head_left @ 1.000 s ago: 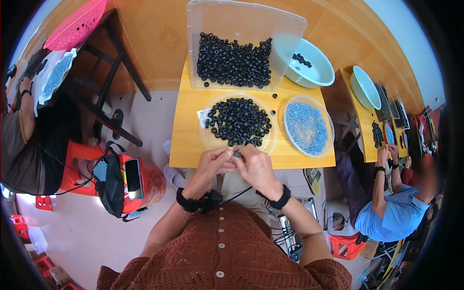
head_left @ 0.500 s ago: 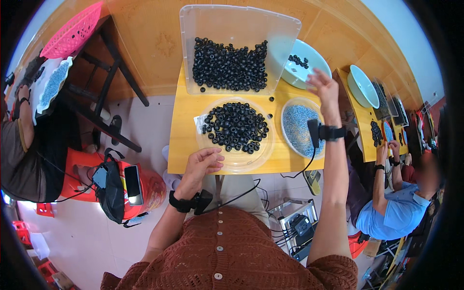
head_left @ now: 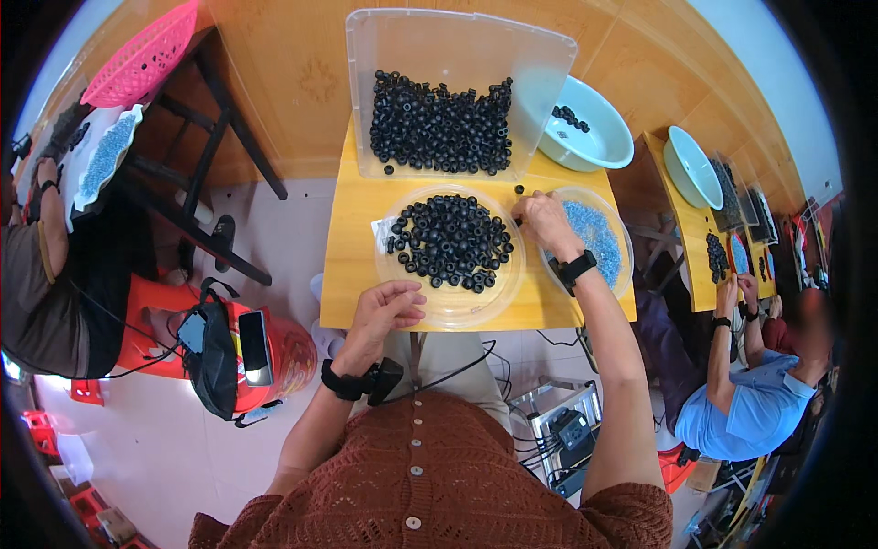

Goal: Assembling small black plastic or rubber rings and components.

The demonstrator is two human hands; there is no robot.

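My right hand (head_left: 547, 225) reaches down between the round clear tray (head_left: 393, 274) and the bowl of blue beads (head_left: 599, 242). Its fingertips are pinched at a small black ring-like piece (head_left: 518, 220), partly hidden by them. By the tray's near left rim rests my left hand (head_left: 389, 311), its fingers loosely curled and a little apart, with nothing visible in them. A heap of black ring-like pieces (head_left: 453, 240) lies in the tray. Another black piece (head_left: 519, 189) sits alone on the yellow table (head_left: 352, 197).
Behind the tray stands a clear plastic bin (head_left: 457, 41) with many black pieces. A pale blue basin (head_left: 604, 151) with a few pieces is at the back right. On the right a person in a blue shirt (head_left: 741, 403) works; another person's arm (head_left: 50, 201) shows at left.
My right hand has come down from beside the pale blue basin, moving left and nearer, to the black piece beside the tray. My left hand has stayed in place.
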